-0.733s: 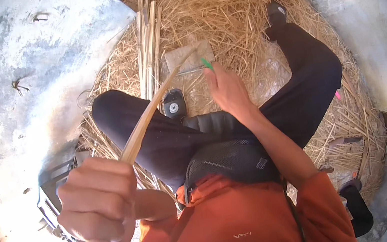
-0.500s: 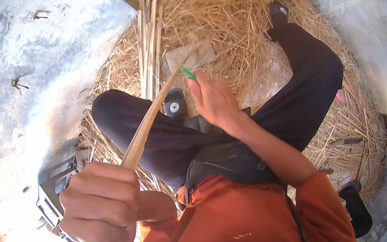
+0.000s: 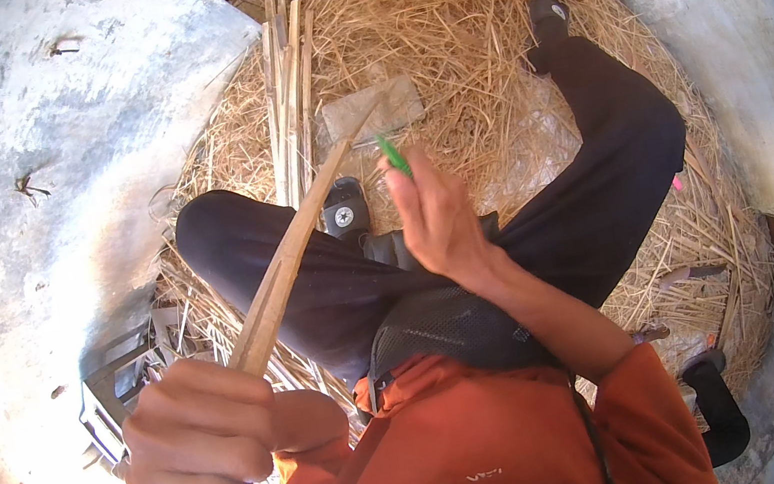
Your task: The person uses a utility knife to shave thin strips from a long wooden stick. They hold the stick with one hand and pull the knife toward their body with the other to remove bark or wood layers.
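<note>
My left hand is closed in a fist around the near end of a long pale bamboo strip. The strip slants up and away over my left thigh, looking narrower toward its far tip. Beyond my lap, my right hand pinches a short, slim green object. Only its green end shows past the fingers, so its kind cannot be made out. A small gap lies between the green object and the strip.
Several long slats lie on the straw beyond my left knee, beside a flat grey-tan block. A knife-like tool rests at the right. Pale walls bound both sides; a dark metal frame stands at the left.
My right hand has turned and drawn slightly nearer and right, taking the green object away from the strip. My left hand has shifted slightly downward, still gripping the strip.
</note>
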A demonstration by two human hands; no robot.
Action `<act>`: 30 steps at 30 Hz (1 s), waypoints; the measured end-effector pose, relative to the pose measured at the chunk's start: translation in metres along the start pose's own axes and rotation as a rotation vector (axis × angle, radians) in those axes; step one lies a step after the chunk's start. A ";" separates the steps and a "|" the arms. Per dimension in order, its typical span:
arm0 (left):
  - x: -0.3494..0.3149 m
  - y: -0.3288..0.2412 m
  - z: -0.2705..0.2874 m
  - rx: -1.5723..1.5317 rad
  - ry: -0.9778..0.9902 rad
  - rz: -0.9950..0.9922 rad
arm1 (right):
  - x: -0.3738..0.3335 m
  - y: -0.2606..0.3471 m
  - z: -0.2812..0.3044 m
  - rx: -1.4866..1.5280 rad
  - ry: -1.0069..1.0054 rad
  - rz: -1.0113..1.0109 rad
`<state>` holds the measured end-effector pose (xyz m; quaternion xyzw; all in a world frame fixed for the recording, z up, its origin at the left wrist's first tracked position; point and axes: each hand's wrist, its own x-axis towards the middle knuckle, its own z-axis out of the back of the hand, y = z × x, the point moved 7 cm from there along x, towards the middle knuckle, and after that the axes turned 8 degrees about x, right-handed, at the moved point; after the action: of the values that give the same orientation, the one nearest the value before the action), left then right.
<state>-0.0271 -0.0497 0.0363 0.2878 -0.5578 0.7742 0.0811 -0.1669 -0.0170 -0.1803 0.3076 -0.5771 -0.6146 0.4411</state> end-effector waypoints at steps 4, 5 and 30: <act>0.000 -0.002 -0.010 0.074 -0.116 0.045 | -0.001 -0.054 -0.029 -0.272 0.231 -0.308; -0.003 -0.001 -0.011 0.119 -0.179 0.055 | -0.005 -0.058 -0.030 -0.284 0.231 -0.316; -0.029 0.003 -0.031 0.397 -0.472 0.187 | 0.011 -0.005 -0.003 -0.177 0.040 0.093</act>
<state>-0.0156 -0.0167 0.0117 0.4170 -0.4234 0.7840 -0.1796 -0.1702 -0.0286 -0.1840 0.2525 -0.5253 -0.6357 0.5061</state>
